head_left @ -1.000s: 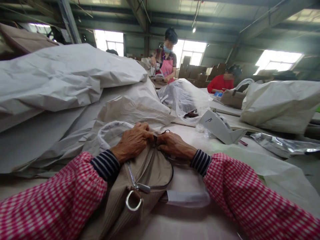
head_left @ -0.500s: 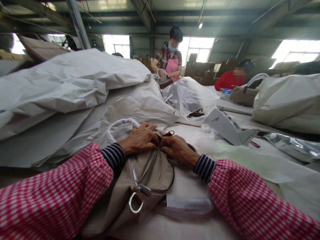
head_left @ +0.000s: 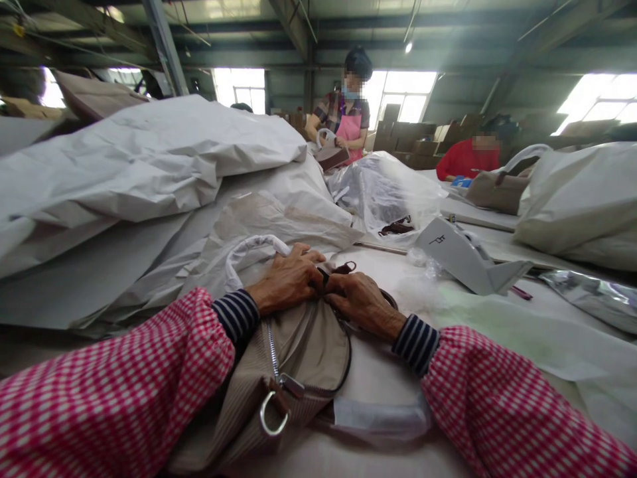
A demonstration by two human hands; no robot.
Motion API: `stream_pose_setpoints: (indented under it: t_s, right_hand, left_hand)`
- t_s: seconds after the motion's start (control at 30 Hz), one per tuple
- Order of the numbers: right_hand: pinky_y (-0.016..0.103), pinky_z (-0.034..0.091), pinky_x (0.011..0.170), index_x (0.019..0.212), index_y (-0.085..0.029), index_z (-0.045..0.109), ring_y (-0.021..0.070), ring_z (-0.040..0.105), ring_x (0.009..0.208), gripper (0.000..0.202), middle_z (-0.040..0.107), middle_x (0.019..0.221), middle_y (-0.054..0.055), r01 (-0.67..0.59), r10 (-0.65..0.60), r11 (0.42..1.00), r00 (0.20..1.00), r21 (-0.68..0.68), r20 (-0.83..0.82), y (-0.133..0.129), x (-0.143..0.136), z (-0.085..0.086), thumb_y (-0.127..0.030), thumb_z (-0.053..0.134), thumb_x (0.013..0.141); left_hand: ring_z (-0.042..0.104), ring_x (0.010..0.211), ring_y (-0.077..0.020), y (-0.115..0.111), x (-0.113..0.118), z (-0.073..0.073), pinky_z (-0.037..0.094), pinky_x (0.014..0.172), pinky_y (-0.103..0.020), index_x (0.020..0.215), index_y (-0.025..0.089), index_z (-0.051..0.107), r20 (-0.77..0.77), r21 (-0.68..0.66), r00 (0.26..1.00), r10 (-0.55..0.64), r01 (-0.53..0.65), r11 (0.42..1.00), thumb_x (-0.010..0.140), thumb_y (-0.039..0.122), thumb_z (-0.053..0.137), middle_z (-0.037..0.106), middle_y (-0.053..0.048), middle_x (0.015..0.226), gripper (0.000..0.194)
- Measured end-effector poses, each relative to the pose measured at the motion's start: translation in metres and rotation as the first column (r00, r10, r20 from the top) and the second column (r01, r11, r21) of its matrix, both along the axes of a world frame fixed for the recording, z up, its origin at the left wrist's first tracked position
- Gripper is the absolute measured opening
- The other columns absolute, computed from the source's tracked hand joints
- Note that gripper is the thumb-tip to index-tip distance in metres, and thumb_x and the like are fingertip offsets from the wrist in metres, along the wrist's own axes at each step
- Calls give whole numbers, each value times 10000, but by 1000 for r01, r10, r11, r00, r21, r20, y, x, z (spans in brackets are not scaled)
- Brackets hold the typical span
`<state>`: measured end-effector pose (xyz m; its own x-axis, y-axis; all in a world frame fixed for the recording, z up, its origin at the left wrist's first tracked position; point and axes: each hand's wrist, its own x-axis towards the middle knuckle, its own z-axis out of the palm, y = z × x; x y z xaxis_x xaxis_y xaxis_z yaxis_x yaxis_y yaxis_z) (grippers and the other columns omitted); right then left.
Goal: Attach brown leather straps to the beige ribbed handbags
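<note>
Bag in beige ribbed fabric puckers as nearly closed left hand and right hand pinch its far end; uneven tugging could strain its silver metal zip

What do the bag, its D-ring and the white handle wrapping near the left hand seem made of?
Bag: probably fabric, matte beige, judging by fine ribs and soft folds. D-ring: likely metal, polished silvery, from its bright glints. White wrapping: matte, creased; paper or soft plastic, can't tell.
</note>
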<state>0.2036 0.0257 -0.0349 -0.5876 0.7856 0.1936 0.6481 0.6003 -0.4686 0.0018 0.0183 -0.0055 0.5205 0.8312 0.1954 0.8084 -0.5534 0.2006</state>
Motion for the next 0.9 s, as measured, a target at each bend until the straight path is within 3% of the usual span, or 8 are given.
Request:
stream_pose_setpoints:
  t_s: [0.17,0.37,0.5,0.67,0.77,0.9]
  right_hand:
    - [277,386,744,975,-192,750,191,661,829,113,750,886,34,15,-16,1000,999,26,33,1,-1,0,-181,657,911]
    - [282,398,776,1022,-174,714,194,664,878,125,746,959,50,-12,12,1000,999,11,45,-1,0,5,-156,634,927]
    - [296,405,795,1126,-170,647,203,640,910,187,718,1019,62,-118,119,993,990,-12,78,0,12,23,-166,597,945]
    - [286,408,759,1227,-183,561,172,585,825,341,661,925,11,-222,234,969,966,-105,113,-1,27,56,-96,554,898]
    - [275,380,700,1127,-185,575,151,534,760,279,615,858,-15,-238,256,963,954,-126,157,-3,28,68,-94,586,864]
    - [284,371,688,1014,-170,592,148,506,752,171,609,850,-1,-246,269,960,940,-131,211,-6,28,74,-96,584,860]
  left_hand:
    - [458,1357,-360,5,-1,-2,486,1027,-486,890,297,835,12,-27,1000,-21,22,999,898,254,734,627,-35,1433,109]
    - [353,1463,-393,6,-3,-12,429,1109,-583,910,296,829,42,-2,998,-44,44,999,904,238,723,562,-33,1525,121]
    - [347,1469,-363,7,-12,-15,328,1214,-593,902,277,827,175,38,980,-91,86,996,903,234,733,563,-36,1534,104]
    - [441,1399,-312,7,-20,-9,338,1229,-519,859,250,806,280,35,940,-198,196,980,912,243,738,617,-45,1460,87]
    - [433,1406,-316,5,-20,-8,335,1234,-526,826,234,781,268,75,940,-210,197,978,921,241,736,590,-46,1486,105]
    - [315,1504,-366,-4,-14,-11,390,1190,-585,882,213,755,151,256,971,-188,145,956,976,215,655,501,-74,1581,138]
